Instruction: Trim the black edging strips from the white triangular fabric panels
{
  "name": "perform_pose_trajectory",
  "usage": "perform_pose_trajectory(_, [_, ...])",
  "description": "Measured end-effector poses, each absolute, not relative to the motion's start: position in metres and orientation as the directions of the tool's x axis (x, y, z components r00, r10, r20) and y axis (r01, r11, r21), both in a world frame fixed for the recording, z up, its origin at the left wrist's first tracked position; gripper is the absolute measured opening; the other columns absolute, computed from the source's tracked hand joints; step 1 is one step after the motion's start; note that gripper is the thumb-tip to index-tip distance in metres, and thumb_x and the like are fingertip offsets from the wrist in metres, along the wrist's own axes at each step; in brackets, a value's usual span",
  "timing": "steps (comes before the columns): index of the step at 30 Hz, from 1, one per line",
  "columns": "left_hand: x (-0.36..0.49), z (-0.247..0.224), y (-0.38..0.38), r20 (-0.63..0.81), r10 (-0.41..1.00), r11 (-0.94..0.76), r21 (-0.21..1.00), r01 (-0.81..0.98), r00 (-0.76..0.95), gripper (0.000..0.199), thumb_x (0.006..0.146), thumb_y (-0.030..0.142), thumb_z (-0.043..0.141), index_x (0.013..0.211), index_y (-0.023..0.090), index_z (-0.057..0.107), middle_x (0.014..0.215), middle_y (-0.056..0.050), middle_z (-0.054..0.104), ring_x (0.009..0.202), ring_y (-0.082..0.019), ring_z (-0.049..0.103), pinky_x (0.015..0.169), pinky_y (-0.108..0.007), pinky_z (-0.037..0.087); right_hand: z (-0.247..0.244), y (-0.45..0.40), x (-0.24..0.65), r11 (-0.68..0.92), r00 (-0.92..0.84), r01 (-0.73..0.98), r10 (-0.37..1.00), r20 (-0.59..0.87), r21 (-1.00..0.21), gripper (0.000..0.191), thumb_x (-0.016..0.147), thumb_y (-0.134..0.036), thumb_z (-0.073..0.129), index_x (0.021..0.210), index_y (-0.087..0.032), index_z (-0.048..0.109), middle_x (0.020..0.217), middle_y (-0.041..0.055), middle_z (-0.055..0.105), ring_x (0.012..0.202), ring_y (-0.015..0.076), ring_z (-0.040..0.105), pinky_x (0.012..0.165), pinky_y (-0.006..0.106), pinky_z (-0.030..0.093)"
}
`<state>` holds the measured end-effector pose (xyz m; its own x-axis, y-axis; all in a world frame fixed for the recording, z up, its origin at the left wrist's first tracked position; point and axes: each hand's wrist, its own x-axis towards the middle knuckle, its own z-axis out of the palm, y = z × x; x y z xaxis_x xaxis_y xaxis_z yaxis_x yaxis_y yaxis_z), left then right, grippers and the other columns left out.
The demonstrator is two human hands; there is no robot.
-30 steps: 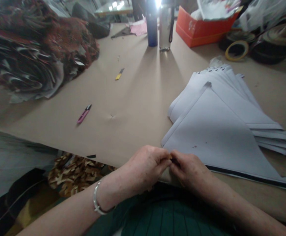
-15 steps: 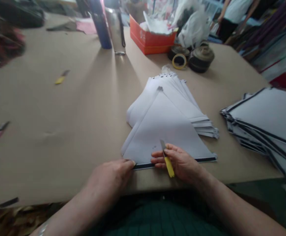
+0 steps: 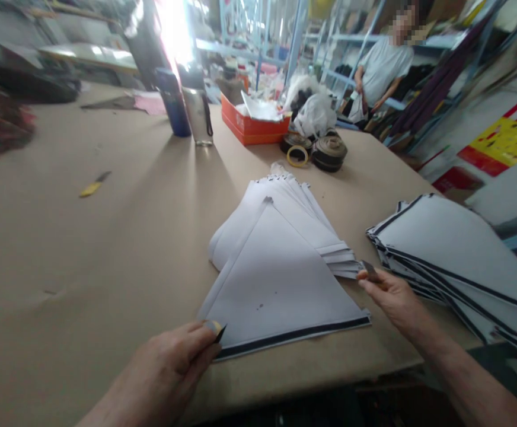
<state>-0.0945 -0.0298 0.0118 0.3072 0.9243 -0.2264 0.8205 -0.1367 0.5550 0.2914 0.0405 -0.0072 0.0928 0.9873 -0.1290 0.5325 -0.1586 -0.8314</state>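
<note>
A white, roughly triangular panel (image 3: 280,273) lies over a fanned stack of white panels (image 3: 325,228), its near edge lined with a black strip (image 3: 294,336). At the panel's near left corner, my left hand (image 3: 181,353) is closed in a pinch, and a small black strip end (image 3: 221,333) sticks up from its fingertips. My right hand (image 3: 392,293) grips a cutter knife (image 3: 369,271) just right of the panel. Its blade points up and left; the fingers hide most of the handle.
A second pile of black-edged white panels (image 3: 458,243) lies to the right. Another yellow-handled knife (image 3: 95,185) rests at left. Behind stand a steel bottle (image 3: 200,115), a blue bottle (image 3: 174,107), an orange box (image 3: 254,129) and rolls of dark tape (image 3: 329,153). A person (image 3: 380,71) stands beyond.
My right hand has moved right with the knife, off the panel. My left hand stays pinched at the left corner. The camera view has tilted up, showing more of the room.
</note>
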Motion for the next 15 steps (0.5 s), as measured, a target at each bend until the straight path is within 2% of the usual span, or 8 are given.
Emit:
perform_pose_trajectory(2, [-0.095,0.006,-0.029,-0.183,0.932,-0.178,0.520,0.836,0.312,0.033,0.092,0.034,0.036,0.082,0.024,0.066,0.079,-0.003,0.068,0.072,-0.016,0.064,0.063,-0.021,0.047,-0.012,0.058,0.270,-0.121,-0.027,0.612,0.984,-0.174,-0.781,0.033,0.071,-0.044,0.061,0.086,-0.016,0.065,0.076,0.0039,0.066,0.074,0.0207,0.060,0.066,0.029,0.045])
perform_pose_trajectory(4, [-0.096,-0.002,-0.028,-0.166,0.938,-0.196,0.467,0.862,0.303,0.033,0.092,0.033,0.035,0.081,0.024,0.065,0.081,-0.003,0.067,0.073,-0.017,0.064,0.063,-0.022,0.046,-0.019,0.071,0.255,-0.094,-0.105,0.650,0.972,-0.211,-0.754,0.032,0.070,-0.045,0.060,0.079,-0.016,0.066,0.070,0.0023,0.064,0.069,0.0196,0.057,0.064,0.029,0.042])
perform_pose_trajectory(7, [-0.098,-0.012,-0.028,-0.165,0.942,-0.205,0.410,0.889,0.293,0.034,0.092,0.031,0.034,0.075,0.023,0.062,0.081,-0.003,0.065,0.075,-0.018,0.062,0.064,-0.026,0.044,-0.025,0.074,0.247,-0.096,-0.142,0.654,0.959,-0.246,-0.751,0.030,0.070,-0.046,0.060,0.065,-0.016,0.061,0.060,-0.0002,0.057,0.060,0.0157,0.050,0.057,0.026,0.037])
perform_pose_trajectory(9, [-0.098,-0.013,-0.028,-0.159,0.936,-0.227,0.411,0.883,0.315,0.034,0.092,0.031,0.035,0.072,0.022,0.060,0.082,-0.003,0.064,0.078,-0.019,0.060,0.067,-0.027,0.043,-0.021,0.065,0.254,-0.137,-0.139,0.648,0.946,-0.293,-0.749,0.034,0.073,-0.048,0.056,0.063,-0.016,0.059,0.057,-0.0009,0.054,0.056,0.0141,0.047,0.053,0.025,0.034])
perform_pose_trajectory(12, [-0.093,-0.005,-0.030,-0.201,0.883,-0.277,0.508,0.816,0.424,0.033,0.092,0.031,0.035,0.070,0.021,0.058,0.082,-0.003,0.062,0.077,-0.017,0.058,0.067,-0.026,0.042,-0.009,0.036,0.280,-0.233,-0.205,0.619,0.874,-0.441,-0.750,0.037,0.078,-0.049,0.054,0.065,-0.014,0.059,0.059,-0.0008,0.052,0.057,0.0127,0.045,0.054,0.024,0.033])
perform_pose_trajectory(15, [-0.079,0.007,-0.029,-0.264,0.804,-0.257,0.653,0.712,0.532,0.030,0.092,0.028,0.036,0.073,0.021,0.057,0.085,-0.002,0.062,0.077,-0.013,0.058,0.069,-0.021,0.043,-0.005,-0.009,0.313,-0.398,-0.281,0.581,0.720,-0.634,-0.710,0.038,0.077,-0.049,0.056,0.065,-0.013,0.059,0.059,-0.0014,0.047,0.055,0.0104,0.040,0.053,0.023,0.030])
